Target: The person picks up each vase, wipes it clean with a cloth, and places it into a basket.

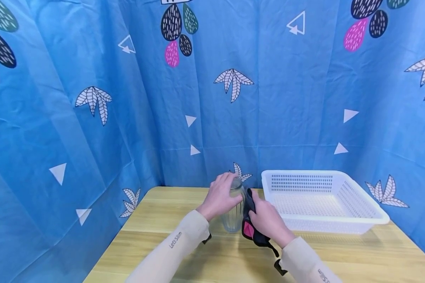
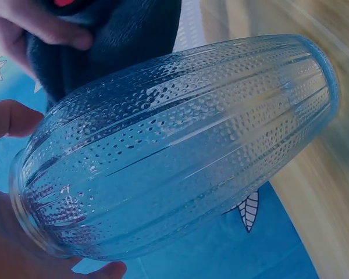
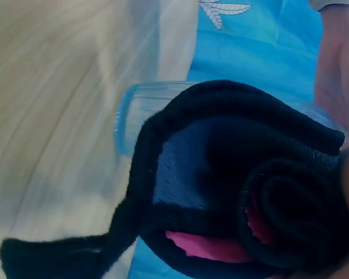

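A clear ribbed glass vase (image 1: 231, 220) with a dotted texture stands upright on the wooden table. My left hand (image 1: 220, 197) grips it near the neck, and in the left wrist view the thumb and fingers curl around the rim end of the vase (image 2: 186, 145). Bunched in my right hand (image 1: 269, 219) is a dark cloth (image 1: 259, 238) with black edging and a pink patch. That cloth lies against the right side of the vase. In the right wrist view the cloth (image 3: 186, 163) is partly rolled, a strap-like end hangs off it, and it covers much of the vase.
A white perforated plastic basket (image 1: 326, 224) sits on the table to the right, close beyond my right hand. The wooden table (image 1: 156, 220) ends at a blue patterned curtain (image 1: 226, 125) behind and at the sides.
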`<state>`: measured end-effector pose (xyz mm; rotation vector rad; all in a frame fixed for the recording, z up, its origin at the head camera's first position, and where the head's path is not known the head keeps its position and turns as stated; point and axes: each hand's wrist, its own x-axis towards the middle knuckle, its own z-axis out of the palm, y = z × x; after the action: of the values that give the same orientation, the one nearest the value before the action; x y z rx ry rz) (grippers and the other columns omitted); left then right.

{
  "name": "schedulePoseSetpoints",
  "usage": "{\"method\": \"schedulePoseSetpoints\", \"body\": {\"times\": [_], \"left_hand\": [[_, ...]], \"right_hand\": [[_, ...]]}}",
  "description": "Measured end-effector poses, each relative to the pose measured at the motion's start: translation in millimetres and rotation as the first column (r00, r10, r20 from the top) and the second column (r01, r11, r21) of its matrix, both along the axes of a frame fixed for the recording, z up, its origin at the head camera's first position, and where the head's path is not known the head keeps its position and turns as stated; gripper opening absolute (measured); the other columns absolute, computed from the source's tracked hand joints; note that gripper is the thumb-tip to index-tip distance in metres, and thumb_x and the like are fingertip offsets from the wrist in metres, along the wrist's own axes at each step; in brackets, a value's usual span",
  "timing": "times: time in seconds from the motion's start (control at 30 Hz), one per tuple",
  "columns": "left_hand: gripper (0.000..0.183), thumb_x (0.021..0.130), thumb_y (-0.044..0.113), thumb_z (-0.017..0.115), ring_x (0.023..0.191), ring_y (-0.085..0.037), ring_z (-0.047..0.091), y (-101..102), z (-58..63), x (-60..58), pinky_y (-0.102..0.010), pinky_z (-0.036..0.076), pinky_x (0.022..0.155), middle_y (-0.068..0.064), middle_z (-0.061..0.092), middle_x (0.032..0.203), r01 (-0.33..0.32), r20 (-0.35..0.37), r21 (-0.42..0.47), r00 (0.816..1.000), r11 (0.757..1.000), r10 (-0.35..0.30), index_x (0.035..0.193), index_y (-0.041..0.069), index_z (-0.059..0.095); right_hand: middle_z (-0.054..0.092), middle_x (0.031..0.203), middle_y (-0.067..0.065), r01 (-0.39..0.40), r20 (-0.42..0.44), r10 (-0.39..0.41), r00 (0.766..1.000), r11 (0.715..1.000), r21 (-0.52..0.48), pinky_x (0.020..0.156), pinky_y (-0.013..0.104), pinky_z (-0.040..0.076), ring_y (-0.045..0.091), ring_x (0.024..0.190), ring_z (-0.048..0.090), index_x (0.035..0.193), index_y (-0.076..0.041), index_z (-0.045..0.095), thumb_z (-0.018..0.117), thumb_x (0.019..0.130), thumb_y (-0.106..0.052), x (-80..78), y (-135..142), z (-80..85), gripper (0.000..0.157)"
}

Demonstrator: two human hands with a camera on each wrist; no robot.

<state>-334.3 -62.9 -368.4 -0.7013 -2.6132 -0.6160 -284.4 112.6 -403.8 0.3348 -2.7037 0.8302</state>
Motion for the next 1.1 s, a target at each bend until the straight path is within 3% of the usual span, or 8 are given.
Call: {"method": "schedulePoseSetpoints", "body": {"times": [0.27, 0.57, 0.73, 0.9, 1.1], "left_hand": [[0.065, 0.086, 0.041, 0.067, 0.143, -0.025, 0.037, 0.6, 2.6, -2.7, -0.054, 0.034, 0.113, 0.001, 0.048, 0.149, 0.007, 0.008, 0.012, 1.000, 1.000, -0.008, 0.145, 0.020, 0.048], [0.057, 0.092, 0.050, 0.063, 0.141, -0.024, 0.038, -0.5, -4.6, -2.0, -0.053, 0.035, 0.108, 0.006, 0.050, 0.148, -0.023, -0.001, 0.034, 1.000, 0.999, 0.023, 0.142, 0.026, 0.051], [0.057, 0.093, 0.050, 0.062, 0.137, -0.024, 0.043, 0.1, -6.5, 0.3, -0.052, 0.036, 0.107, 0.004, 0.048, 0.149, -0.028, -0.009, 0.016, 1.000, 0.999, 0.028, 0.143, 0.026, 0.051], [0.059, 0.091, 0.051, 0.065, 0.137, -0.028, 0.044, -0.5, -6.9, 0.5, -0.054, 0.036, 0.112, -0.004, 0.039, 0.153, -0.023, 0.011, 0.041, 1.000, 0.999, 0.022, 0.144, 0.027, 0.051], [0.058, 0.091, 0.050, 0.066, 0.128, -0.025, 0.046, -0.9, -5.7, -1.6, -0.051, 0.038, 0.109, -0.003, 0.048, 0.139, -0.029, -0.018, 0.024, 0.999, 0.999, 0.029, 0.142, 0.026, 0.053]], "right_hand": [[0.070, 0.112, 0.027, -0.025, 0.127, 0.018, 0.992, 0.998, 0.051, 0.064, 0.039, 0.054, 0.027, 0.080, 0.070, 0.151, 0.008, 0.035, 0.066, 0.092, -0.011, -4.4, -1.5, -17.3, 0.069], [0.064, 0.128, 0.027, -0.091, 0.284, 0.057, 0.957, 0.990, 0.108, 0.083, 0.052, 0.055, 0.036, 0.105, 0.067, 0.144, 0.008, 0.047, 0.067, 0.089, -0.009, -8.5, -3.6, -44.3, 0.061], [0.064, 0.128, 0.027, -0.078, 0.252, 0.061, 0.966, 0.995, 0.057, 0.084, 0.051, 0.054, 0.036, 0.107, 0.067, 0.145, 0.006, 0.048, 0.067, 0.090, -0.009, -5.6, -1.3, -42.7, 0.060], [0.062, 0.132, 0.027, -0.022, 0.163, 0.018, 0.986, 1.000, 0.022, 0.085, 0.050, 0.054, 0.037, 0.113, 0.066, 0.148, 0.006, 0.044, 0.065, 0.091, -0.010, -0.7, 0.9, -28.8, 0.063], [0.062, 0.133, 0.026, 0.004, 0.048, -0.001, 0.999, 0.999, -0.054, 0.071, 0.039, 0.053, 0.025, 0.088, 0.068, 0.152, 0.003, 0.038, 0.062, 0.092, -0.011, 0.7, 0.6, -6.4, 0.067]]}}
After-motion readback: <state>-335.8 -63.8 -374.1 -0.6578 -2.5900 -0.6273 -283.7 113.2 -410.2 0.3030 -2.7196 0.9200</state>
